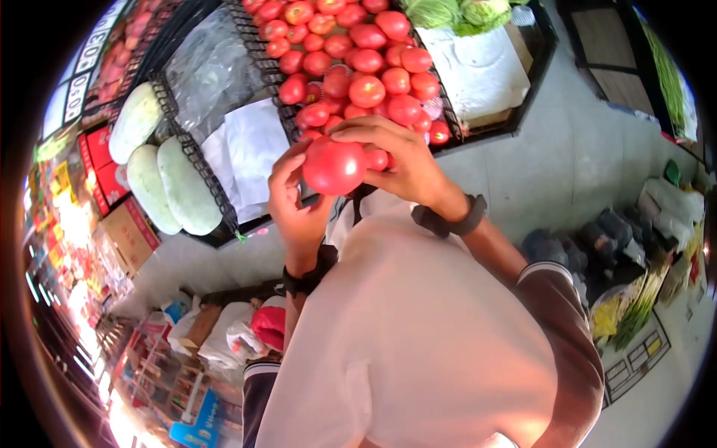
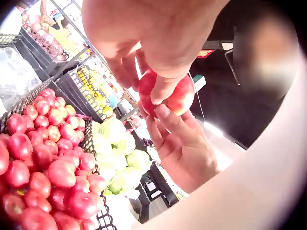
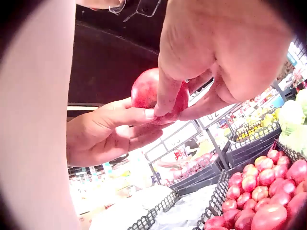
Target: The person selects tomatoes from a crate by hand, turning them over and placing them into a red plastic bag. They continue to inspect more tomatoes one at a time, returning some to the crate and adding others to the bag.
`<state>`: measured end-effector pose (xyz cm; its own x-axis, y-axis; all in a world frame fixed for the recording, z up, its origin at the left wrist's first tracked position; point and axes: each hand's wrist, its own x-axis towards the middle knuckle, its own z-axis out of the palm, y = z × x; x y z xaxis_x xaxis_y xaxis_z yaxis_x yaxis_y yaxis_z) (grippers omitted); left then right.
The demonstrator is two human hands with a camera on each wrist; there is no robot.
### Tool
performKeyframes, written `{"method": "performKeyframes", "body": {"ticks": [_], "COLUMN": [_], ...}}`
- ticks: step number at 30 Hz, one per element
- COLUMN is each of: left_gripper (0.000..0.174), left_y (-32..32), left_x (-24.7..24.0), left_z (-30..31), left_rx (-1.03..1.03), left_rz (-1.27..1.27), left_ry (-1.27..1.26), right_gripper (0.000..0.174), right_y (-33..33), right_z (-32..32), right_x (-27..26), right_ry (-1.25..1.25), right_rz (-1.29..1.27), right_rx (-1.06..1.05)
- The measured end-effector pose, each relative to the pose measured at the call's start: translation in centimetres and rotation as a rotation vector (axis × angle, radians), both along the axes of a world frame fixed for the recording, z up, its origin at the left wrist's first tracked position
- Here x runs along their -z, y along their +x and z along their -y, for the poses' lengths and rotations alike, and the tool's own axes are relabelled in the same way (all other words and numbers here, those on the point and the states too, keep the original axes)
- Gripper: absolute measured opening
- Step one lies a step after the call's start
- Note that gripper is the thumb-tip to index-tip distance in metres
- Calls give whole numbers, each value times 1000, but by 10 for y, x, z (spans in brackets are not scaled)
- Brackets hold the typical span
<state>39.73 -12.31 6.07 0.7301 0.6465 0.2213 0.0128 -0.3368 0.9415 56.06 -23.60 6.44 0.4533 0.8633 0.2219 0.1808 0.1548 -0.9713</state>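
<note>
One large red tomato [image 1: 334, 166] is held between both hands, close to the person's chest and by the near edge of the tomato crate. The left hand [image 1: 299, 205] grips its left side with curled fingers. From the other side the right hand [image 1: 403, 160] holds it, fingers arched over the top. Both thumbs press on the tomato [image 2: 182, 96] in the left wrist view, their tips close together. The right wrist view also has the tomato [image 3: 145, 89] pinched by fingers and thumbs of both hands. Many tomatoes [image 1: 367, 91] fill the crate beyond.
Pale green melons [image 1: 190, 187] lie at the left, beside a bin with white paper [image 1: 255, 142] and clear plastic. Cabbages [image 1: 482, 13] sit at the upper right by a white sheet [image 1: 482, 75]. Dark bags [image 1: 597, 239] stand on the floor at the right.
</note>
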Motion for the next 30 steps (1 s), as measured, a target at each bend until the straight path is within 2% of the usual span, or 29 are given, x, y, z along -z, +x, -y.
{"method": "performKeyframes", "body": {"ticks": [1,4,5,9,13,16,17,20,21,24,25,26,28,30], "left_gripper": [68,60,59,54,53,50,48,47,47,50,55,56,59,63], "left_y": [1,-1,0,11,19,30,31,43,56,86,99,113,143,168], "left_x": [-3,-13,-15,-12,-14,-4,4,35,32,43,42,43,54,91], "left_z": [0,0,0,-1,-11,-22,-28,-48,-54,-79,-91,-102,-131,-164], "left_rx": [-13,-55,-74,-132,-132,-218,-198,-199,-218,-186,-179,-172,-158,-174], "left_rz": [-26,-107,-127,-169,-219,-205,-235,-288,-324,-341,-416,-417,-413,-353], "left_ry": [-18,-89,-119,-219,-343,-438,-383,-430,-494,-386,-370,-313,-193,-119], "right_gripper": [61,65,72,72,61,62,66,72,68,63,59,56,56,59], "right_y": [3,2,5,18,21,33,36,49,61,100,118,130,159,187], "right_z": [0,-1,-3,-12,-31,-50,-56,-79,-91,-127,-144,-162,-198,-240], "right_x": [1,-1,4,4,20,19,32,63,73,101,87,80,120,133], "right_ry": [-1,-90,-36,-204,-208,-397,-488,-440,-412,-516,-590,-580,-519,-459], "right_rz": [33,-268,-226,-453,-495,-669,-680,-443,-324,-359,-160,-213,-210,-91], "right_rx": [-17,-54,-71,-214,-155,-100,-108,-42,-47,-10,26,55,93,107]}}
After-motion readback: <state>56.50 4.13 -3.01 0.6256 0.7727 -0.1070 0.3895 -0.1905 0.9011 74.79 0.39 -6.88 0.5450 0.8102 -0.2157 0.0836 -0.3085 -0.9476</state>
